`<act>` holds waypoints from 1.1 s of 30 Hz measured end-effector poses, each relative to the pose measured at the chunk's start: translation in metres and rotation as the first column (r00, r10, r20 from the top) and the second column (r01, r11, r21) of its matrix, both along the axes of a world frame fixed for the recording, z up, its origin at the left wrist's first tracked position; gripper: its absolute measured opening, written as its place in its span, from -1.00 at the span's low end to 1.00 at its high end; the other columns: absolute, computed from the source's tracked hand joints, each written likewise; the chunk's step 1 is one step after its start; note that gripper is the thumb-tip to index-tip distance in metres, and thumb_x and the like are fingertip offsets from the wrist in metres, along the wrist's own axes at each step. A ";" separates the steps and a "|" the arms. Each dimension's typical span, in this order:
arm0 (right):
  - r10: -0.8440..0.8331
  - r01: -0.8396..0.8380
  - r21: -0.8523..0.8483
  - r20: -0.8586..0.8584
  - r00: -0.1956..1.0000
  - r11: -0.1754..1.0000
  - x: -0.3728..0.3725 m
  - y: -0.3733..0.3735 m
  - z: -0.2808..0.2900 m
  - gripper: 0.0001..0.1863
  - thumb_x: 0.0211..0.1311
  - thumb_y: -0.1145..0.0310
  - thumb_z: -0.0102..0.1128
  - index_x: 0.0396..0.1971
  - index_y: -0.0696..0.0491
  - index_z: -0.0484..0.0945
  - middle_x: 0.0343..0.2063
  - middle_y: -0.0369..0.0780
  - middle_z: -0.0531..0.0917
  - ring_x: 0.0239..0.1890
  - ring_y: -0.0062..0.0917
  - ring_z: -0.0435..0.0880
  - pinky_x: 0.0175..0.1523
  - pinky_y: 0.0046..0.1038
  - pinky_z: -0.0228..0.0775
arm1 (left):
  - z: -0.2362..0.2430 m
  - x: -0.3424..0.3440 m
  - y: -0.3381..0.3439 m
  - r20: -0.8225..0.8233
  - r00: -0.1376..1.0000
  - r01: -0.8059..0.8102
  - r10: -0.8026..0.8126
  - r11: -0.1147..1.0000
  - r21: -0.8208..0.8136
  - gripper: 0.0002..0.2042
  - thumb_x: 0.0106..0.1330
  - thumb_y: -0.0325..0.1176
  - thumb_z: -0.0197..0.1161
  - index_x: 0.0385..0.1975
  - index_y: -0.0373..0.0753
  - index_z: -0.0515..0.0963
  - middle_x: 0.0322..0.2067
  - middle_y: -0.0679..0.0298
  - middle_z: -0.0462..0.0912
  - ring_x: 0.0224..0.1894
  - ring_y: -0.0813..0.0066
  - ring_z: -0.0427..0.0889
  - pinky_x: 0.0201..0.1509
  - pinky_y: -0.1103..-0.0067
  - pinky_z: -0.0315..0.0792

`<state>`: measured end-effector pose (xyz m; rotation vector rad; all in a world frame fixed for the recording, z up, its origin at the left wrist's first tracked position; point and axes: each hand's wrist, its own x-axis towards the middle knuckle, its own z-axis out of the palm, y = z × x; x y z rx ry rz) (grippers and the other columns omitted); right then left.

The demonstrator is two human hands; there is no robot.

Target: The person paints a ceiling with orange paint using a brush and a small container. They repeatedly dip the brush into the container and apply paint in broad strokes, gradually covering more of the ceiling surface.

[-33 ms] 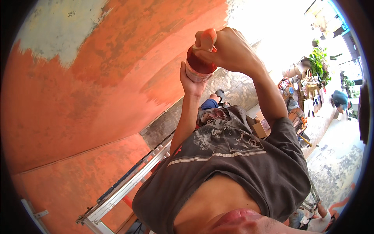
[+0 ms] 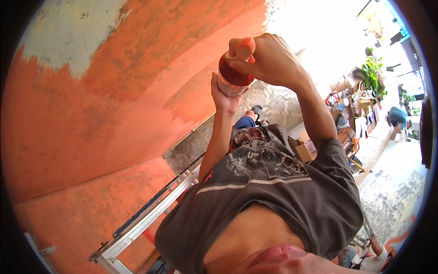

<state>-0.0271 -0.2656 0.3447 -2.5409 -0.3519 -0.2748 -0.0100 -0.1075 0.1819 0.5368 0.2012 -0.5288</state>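
At top centre of the frame we hold a bottle (image 2: 232, 78) of red liquid. Our left hand (image 2: 224, 98) is closed around its lower body from below. Our right hand (image 2: 268, 59) is closed over its top, fingers wrapped around the cap. Behind it stands an orange wall (image 2: 100, 114); a metal ladder (image 2: 146, 219) runs across the lower left.

We're outdoors at a house-painting site: a big orange wall (image 2: 105, 114) with an unpainted grey patch at upper left fills the frame. An aluminium ladder (image 2: 150, 219) runs across the lower left, and a sunlit street with stalls (image 2: 360, 100) sits at right.
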 end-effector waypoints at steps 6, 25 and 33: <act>0.137 -0.107 -0.134 0.238 0.962 0.985 -0.012 -0.006 0.007 -0.76 0.14 0.43 0.29 -0.19 -0.19 0.66 -0.55 -0.26 0.63 -0.50 -0.26 0.64 -0.43 -0.25 0.37 | -0.006 0.008 -0.001 0.002 1.000 0.027 -0.027 0.999 -0.043 -0.39 0.40 0.31 -0.02 0.23 0.00 0.41 0.10 0.28 0.56 0.00 0.30 0.59 -0.10 0.26 0.52; -0.226 0.082 0.543 0.205 0.952 0.836 -0.023 -0.003 -0.007 -0.84 0.26 0.31 0.39 -0.29 0.07 0.65 -0.53 -0.32 0.67 -0.62 -0.58 0.58 -0.52 -0.46 0.33 | 0.007 0.013 -0.006 0.094 0.994 0.051 -0.051 0.999 0.001 -0.35 0.43 0.30 -0.07 0.27 -0.09 0.40 0.16 0.20 0.55 0.06 0.25 0.60 -0.10 0.27 0.54; -0.133 0.172 0.920 -0.133 0.982 0.351 -0.023 -0.021 -0.032 -0.78 0.26 0.30 0.35 -0.34 0.16 0.60 -0.58 -0.36 0.52 -0.60 -0.76 0.34 -0.51 -0.62 0.09 | 0.000 0.009 -0.007 0.076 0.993 0.084 -0.088 0.995 0.049 -0.34 0.43 0.31 -0.10 0.27 -0.09 0.41 0.16 0.17 0.54 0.06 0.18 0.59 -0.12 0.22 0.55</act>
